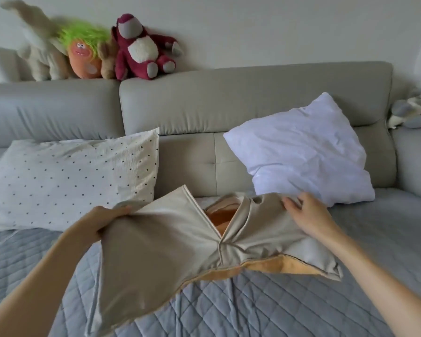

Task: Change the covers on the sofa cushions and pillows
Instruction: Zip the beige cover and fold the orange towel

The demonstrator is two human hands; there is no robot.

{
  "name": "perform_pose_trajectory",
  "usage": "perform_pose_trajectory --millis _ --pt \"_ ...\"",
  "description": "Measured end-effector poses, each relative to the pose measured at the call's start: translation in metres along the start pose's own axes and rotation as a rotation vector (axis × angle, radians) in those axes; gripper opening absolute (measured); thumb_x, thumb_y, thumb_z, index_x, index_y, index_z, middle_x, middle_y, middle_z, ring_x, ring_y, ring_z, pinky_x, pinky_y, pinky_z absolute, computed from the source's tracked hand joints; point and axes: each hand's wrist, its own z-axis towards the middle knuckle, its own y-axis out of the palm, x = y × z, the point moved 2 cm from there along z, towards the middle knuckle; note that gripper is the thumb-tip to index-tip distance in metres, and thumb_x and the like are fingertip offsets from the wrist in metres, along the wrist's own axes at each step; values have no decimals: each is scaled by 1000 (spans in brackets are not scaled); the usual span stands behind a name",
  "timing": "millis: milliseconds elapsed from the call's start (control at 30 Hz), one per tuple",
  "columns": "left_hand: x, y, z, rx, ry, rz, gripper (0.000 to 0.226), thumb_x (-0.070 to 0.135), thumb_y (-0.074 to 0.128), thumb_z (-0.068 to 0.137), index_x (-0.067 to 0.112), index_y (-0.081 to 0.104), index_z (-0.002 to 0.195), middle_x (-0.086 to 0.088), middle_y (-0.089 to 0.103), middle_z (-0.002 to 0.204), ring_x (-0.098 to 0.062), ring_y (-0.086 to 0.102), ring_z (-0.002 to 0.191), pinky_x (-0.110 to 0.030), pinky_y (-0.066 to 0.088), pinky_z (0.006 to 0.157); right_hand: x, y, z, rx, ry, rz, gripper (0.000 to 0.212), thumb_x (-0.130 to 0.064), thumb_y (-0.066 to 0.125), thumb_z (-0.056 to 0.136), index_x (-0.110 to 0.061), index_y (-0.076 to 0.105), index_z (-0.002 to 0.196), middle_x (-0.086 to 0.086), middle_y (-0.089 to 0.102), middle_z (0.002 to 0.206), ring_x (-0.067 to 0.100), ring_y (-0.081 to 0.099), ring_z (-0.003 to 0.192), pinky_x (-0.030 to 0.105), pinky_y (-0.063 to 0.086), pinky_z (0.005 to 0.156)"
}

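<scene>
A person's two hands work a beige fabric cushion cover [170, 249] held just above the grey quilted throw [229, 312] on a pale grey sofa [253, 98]. The left hand [107, 220] has a clenched grip on the cover's left edge, fingers curled round the cloth; the right hand [306, 215] pinches the cover's upper right edge beside a bare white square pillow [299, 152] leaning on the backrest.

The cover's overlapping back flaps gape at the middle, showing orange plush fabric [220, 218] inside; the same orange peeks from the lower seam. Whether this is the cover's own lining or a second cover within cannot be told. No padded insert seems to fill it, as it hangs limp.

The step appears to be opening the cover. It would go best with both hands spreading the flaps wide and keeping the twisted centre untangled before anything is fed in.

A white pillow with black dots [71, 176] lies to the left.
</scene>
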Motion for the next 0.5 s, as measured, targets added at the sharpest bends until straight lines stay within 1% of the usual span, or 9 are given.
perform_pose_trajectory --millis 67,100,167,200,267,333,400,467,500 --pt "-40 3 -9 -115 -94 40 53 41 71 78 -4 63 104 -21 65 100 -27 61 84 -31 49 70 30 22 -25 -200 167 -40 47 -54 51 87 -8 55 76 2 58 77 28 58 89 28 38 61" --pt "-63 7 -15 -155 -139 81 57 48 69 78 -1 64 107 -17 65 98 -25 60 84 -30 48 67 46 32 -41 -289 244 13 52 -60 51 85 -9 62 87 2 63 91 26 58 98 30 44 73" --pt "-105 18 -29 -180 -201 145 57 52 64 80 3 62 108 -14 62 93 -25 59 81 -31 48 63 77 46 -66 -364 433 321 68 -68 52 78 -14 62 118 -3 58 120 21 53 117 33 41 99" --pt "-119 22 -36 -161 -209 155 52 50 62 83 3 63 106 -16 65 95 -27 62 82 -33 52 65 89 50 -73 -389 556 453 79 -74 50 72 -17 59 124 -1 57 126 21 54 117 34 41 101" --pt "-135 25 -42 -117 -201 133 48 43 61 85 -1 62 105 -20 67 100 -31 65 87 -39 56 72 98 49 -79 -475 745 564 88 -83 43 67 -13 64 116 10 66 115 24 65 99 36 51 85" --pt "-133 20 -46 -149 -195 131 45 35 63 87 -6 61 107 -23 67 101 -35 65 90 -46 55 80 90 43 -77 -575 737 557 70 -72 43 80 -11 69 102 12 71 101 23 66 90 33 50 75" --pt "-128 17 -42 -175 -169 213 49 29 66 86 -11 56 111 -25 66 103 -36 66 90 -46 53 84 76 39 -75 -640 615 492 41 -50 51 89 -14 69 97 6 71 101 18 64 90 29 48 72" --pt "-116 16 -41 -99 -114 448 54 29 67 85 -9 44 117 -25 60 112 -32 62 92 -38 51 77 65 38 -74 -744 535 434 25 -31 54 92 -9 66 93 6 70 94 17 63 84 28 49 69" --pt "-108 16 -41 -38 -53 608 56 32 66 86 -4 40 119 -25 56 119 -33 59 99 -37 49 79 64 39 -71 -763 520 377 21 -26 55 92 -6 63 93 8 68 91 18 63 82 28 49 68"
